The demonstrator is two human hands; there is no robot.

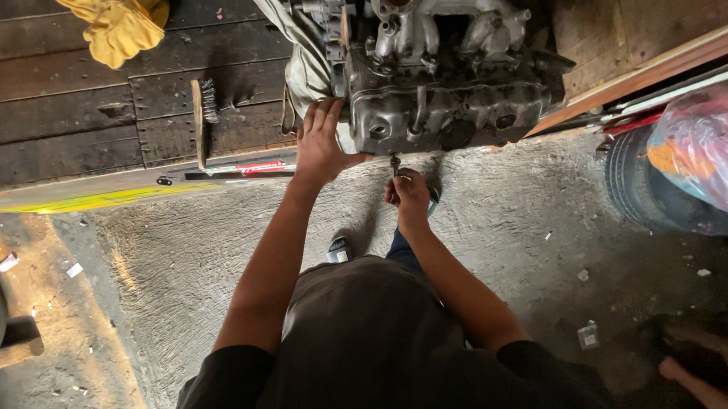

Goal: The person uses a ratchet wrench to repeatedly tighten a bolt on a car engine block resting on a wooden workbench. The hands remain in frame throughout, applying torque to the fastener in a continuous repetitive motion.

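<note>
Left hand (319,142) lies flat and released against the near-left face of the grimy engine block (440,94) on the wooden platform (61,113), seemingly steadying it, while the right hand (409,194) is clenched on a small tool (395,167), probably a socket driver, at its near lower edge.

A vehicle repair workshop: a greasy engine block (441,78) sits on dark wooden planks (61,105), a wire brush (202,114) lies left, a tyre (655,190) stands right, and the near floor is rough concrete (217,248).
</note>
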